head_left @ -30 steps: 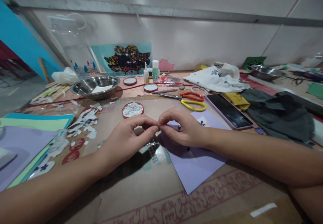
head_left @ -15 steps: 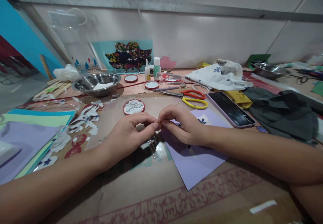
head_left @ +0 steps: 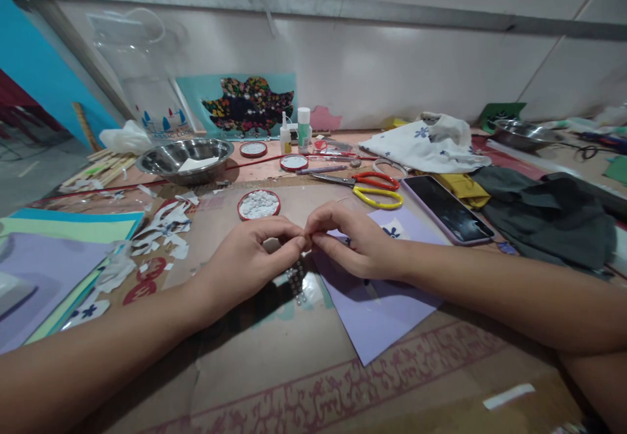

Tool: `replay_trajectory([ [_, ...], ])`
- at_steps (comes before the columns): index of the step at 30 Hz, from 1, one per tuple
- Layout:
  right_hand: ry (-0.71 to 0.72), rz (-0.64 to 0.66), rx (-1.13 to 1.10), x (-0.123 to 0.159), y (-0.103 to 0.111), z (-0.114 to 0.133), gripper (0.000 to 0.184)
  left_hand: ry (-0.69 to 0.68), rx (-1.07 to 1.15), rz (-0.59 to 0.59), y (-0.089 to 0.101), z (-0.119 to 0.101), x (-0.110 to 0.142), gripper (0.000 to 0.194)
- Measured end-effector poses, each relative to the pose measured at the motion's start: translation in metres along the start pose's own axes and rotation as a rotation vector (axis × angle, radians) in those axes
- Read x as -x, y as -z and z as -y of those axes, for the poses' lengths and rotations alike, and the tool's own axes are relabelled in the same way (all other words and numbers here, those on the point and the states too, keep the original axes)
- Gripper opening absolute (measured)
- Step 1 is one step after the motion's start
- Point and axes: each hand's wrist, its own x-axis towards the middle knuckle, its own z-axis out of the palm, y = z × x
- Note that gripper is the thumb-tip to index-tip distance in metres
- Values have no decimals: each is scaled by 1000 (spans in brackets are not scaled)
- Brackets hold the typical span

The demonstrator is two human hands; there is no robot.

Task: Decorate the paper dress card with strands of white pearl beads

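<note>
My left hand (head_left: 245, 264) and my right hand (head_left: 355, 241) meet fingertip to fingertip above the table, both pinched on something too small to make out. Just below the fingertips lies a clear sheet of small grey stick-on gems (head_left: 296, 282). A lilac paper sheet (head_left: 377, 316) with small blue flower cut-outs lies under my right hand. A red-rimmed lid full of white beads (head_left: 258, 204) sits just beyond my left hand.
Scissors with red and yellow handles (head_left: 372, 189), a phone (head_left: 448, 209), a steel bowl (head_left: 183, 158), glue bottles (head_left: 294, 132), paper scraps (head_left: 164, 228), stacked coloured paper (head_left: 53, 251), white flowered cloth (head_left: 431, 143) and dark cloth (head_left: 548, 215) surround the hands.
Both hands stay pinched together in nearly the same spot; the view has shifted slightly, so the hands sit a little higher in the picture.
</note>
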Motion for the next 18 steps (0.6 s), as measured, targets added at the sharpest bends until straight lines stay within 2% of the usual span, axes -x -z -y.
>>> replay_trajectory([
  [8,-20,22,-3,-1,0,1,13,-35,-20,1,0,3,0,20],
  [18,-42,43,-11,-1,0,1,8,-4,-40,8,0,-5,0,21],
])
